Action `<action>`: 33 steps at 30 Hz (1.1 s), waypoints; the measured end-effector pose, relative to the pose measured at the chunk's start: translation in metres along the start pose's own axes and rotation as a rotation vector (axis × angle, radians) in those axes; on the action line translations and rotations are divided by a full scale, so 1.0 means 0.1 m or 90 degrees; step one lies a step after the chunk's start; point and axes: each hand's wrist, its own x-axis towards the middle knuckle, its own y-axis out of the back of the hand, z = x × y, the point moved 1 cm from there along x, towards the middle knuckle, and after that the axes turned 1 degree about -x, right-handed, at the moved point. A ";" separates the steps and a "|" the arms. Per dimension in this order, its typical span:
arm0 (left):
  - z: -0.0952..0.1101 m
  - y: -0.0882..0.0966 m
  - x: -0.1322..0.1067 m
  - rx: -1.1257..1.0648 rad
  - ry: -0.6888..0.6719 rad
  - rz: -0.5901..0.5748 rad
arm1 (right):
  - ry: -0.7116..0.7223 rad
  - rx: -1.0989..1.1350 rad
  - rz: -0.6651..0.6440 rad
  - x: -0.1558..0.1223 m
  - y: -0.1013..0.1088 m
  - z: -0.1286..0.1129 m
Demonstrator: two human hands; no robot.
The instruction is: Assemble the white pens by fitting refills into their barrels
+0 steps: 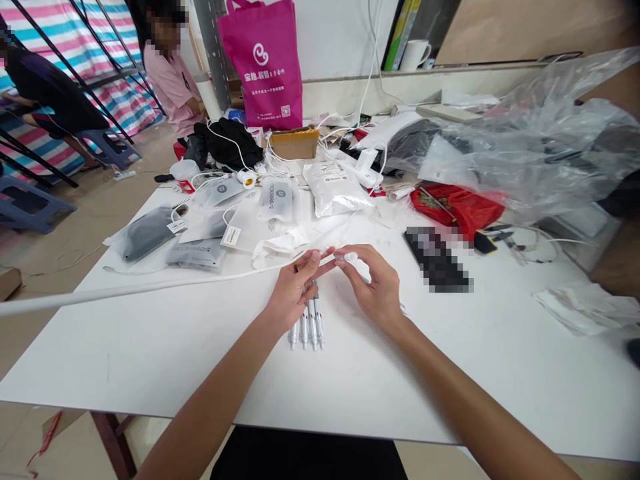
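Observation:
Over the middle of the white table [150, 347], my left hand [295, 290] pinches a thin white cable [150, 285] that runs off to the left. My right hand [373, 283] is closed on a small white piece [350, 256] right beside the left fingertips. Several clear pens [307, 327] lie side by side on the table under my left hand.
Grey and white packaged pouches [200, 233] lie ahead, with a black cloth [233, 143], a cardboard box [295, 141], a pink bag [263, 60], a red bag [463, 207] and crumpled clear plastic [545, 147]. A person in pink [173, 83] sits at the far left.

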 end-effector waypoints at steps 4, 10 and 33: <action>0.01 0.00 0.01 0.004 -0.019 0.003 | -0.016 -0.002 0.013 0.03 0.02 0.02; 0.04 0.05 0.04 0.006 -0.039 0.044 | -0.073 0.013 0.031 0.04 0.06 0.12; -0.04 0.01 0.04 0.049 -0.082 0.068 | 0.006 -0.037 -0.005 0.04 0.07 0.07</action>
